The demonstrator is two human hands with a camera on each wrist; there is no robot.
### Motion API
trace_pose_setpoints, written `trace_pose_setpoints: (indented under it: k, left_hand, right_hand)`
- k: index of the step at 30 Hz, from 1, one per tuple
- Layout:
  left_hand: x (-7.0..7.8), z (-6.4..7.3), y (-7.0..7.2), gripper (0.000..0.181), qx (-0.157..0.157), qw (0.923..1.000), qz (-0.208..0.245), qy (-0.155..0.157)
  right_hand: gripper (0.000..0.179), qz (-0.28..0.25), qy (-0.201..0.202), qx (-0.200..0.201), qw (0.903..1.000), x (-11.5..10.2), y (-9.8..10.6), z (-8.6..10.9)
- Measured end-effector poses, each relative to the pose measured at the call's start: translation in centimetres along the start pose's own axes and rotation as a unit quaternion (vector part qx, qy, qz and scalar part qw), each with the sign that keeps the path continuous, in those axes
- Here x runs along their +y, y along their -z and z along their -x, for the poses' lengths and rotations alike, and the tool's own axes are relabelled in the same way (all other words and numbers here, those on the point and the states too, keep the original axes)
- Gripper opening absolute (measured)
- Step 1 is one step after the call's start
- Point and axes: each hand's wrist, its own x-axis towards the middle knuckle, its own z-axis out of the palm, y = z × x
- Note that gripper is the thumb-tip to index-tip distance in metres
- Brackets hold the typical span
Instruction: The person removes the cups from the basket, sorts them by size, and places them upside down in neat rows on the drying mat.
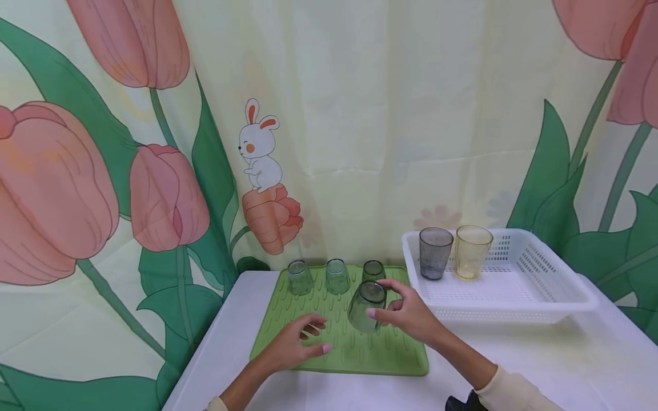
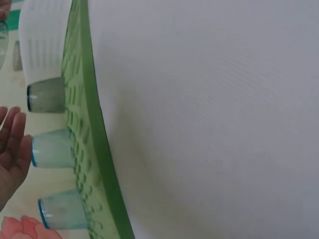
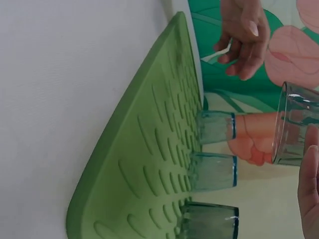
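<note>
A green ribbed mat (image 1: pixel 308 348) lies on the white table. Three small glasses (image 1: pixel 336 276) stand upside down in a row along its far edge, also seen as glasses (image 3: pixel 214 172) and glasses (image 2: pixel 52 147) in the wrist views. My right hand (image 1: pixel 406 314) grips a greenish glass (image 1: pixel 366 306) tilted just above the mat; the same glass (image 3: pixel 299 124) shows in the right wrist view. My left hand (image 1: pixel 298 342) hovers low over the mat's front left with relaxed fingers, holding nothing; its fingers (image 2: pixel 12 144) show in the left wrist view.
A white perforated basket (image 1: pixel 519 297) stands to the right of the mat, holding a grey tumbler (image 1: pixel 434 252) and a yellow tumbler (image 1: pixel 472 251) upright. A flower-print curtain hangs close behind the table. The table's front edge is near my arms.
</note>
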Motion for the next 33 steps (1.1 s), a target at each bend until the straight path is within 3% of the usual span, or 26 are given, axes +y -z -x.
trace_pose_setpoints:
  k: [8, 18, 33]
  left_hand:
    - [-1.9, 1.4, 1.4, 0.054, 0.018, 0.9995, -0.012, 0.021]
    - [-4.1, 3.1, 3.1, 0.053, 0.033, 0.9978, -0.024, 0.052]
    - [-6.6, 4.7, 4.0, 0.055, 0.060, 0.9949, -0.038, 0.072]
  right_hand:
    - [0.074, 0.030, -0.016, -0.003, 0.9994, 0.0, -1.0, -1.2]
    - [0.074, 0.036, -0.006, -0.009, 0.9993, 0.1, -2.4, -2.9]
    - [0.072, 0.065, -0.014, -0.005, 0.9978, 0.7, -4.4, -5.6]
